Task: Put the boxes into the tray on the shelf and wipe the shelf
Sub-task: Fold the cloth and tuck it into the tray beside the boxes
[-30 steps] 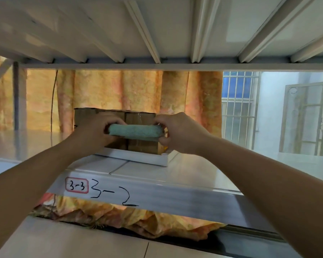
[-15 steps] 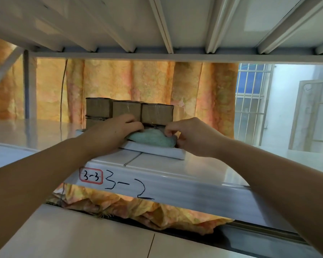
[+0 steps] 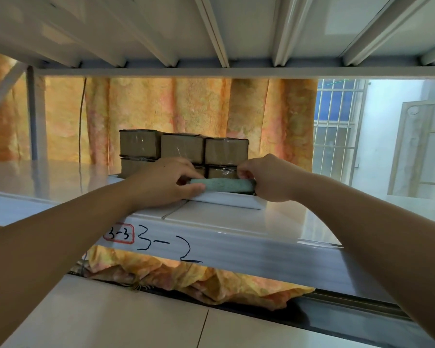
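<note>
Several brown cardboard boxes (image 3: 181,148) stand stacked in two layers inside a white tray (image 3: 230,200) on the white shelf (image 3: 236,219). A folded green cloth (image 3: 224,185) lies lengthwise over the tray's front rim, in front of the boxes. My left hand (image 3: 166,183) pinches the cloth's left end. My right hand (image 3: 271,178) grips its right end. The lower boxes are partly hidden behind my hands.
The shelf's front beam carries a red-framed label and the handwritten mark "3-2" (image 3: 161,243). The ribbed underside of the upper shelf (image 3: 236,33) hangs close overhead. An orange curtain (image 3: 186,106) hangs behind, a barred window (image 3: 337,121) at right. A lower shelf (image 3: 111,317) lies below.
Both hands brought the green cloth down from in front of the box stack to the tray's front rim. The upper boxes are now uncovered.
</note>
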Demonstrator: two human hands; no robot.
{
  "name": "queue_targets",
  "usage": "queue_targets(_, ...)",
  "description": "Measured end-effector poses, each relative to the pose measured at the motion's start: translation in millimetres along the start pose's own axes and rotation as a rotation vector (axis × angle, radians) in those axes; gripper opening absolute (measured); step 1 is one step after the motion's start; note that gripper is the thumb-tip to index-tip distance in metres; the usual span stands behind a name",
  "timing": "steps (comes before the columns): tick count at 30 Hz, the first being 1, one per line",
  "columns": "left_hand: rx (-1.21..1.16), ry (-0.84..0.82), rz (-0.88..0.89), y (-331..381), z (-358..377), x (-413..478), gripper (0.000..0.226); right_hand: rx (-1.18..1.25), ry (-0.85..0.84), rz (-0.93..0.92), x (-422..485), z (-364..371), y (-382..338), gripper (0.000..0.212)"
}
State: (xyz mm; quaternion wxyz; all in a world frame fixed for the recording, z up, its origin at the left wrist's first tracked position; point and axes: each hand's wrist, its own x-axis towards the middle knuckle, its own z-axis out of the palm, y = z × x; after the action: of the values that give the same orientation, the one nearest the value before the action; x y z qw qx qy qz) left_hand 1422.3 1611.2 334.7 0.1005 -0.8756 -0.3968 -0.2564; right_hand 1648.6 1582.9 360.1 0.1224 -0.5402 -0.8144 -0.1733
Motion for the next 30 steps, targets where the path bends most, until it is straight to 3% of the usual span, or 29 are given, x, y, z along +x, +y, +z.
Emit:
queue_targets(9,0.105,-0.074,0.065,42.3,14.4,41.7,0.025,-0.154,-0.083,0.055,-22.4,-10.3,31.5,0.022)
queue_targets(14,0.194,-0.063,0.132,60.1,21.0,61.6,0.025,0.083,-0.014,0.136,-38.3,-6.1,62.2,0.023)
queue_targets(20,0.045,-0.027,0.171,58.7,24.0,55.1,0.036,0.351,-0.004,0.121,-43.1,-8.8,67.8,0.015)
queue_targets(27,0.067,0.037,0.224,60.1,25.8,52.4,0.034,0.294,0.091,0.085,-40.7,-5.1,60.7,0.004)
queue_targets(30,0.084,0.062,0.214,63.6,26.4,50.6,0.034,0.218,0.114,0.080,-40.0,-3.8,57.9,0.012)
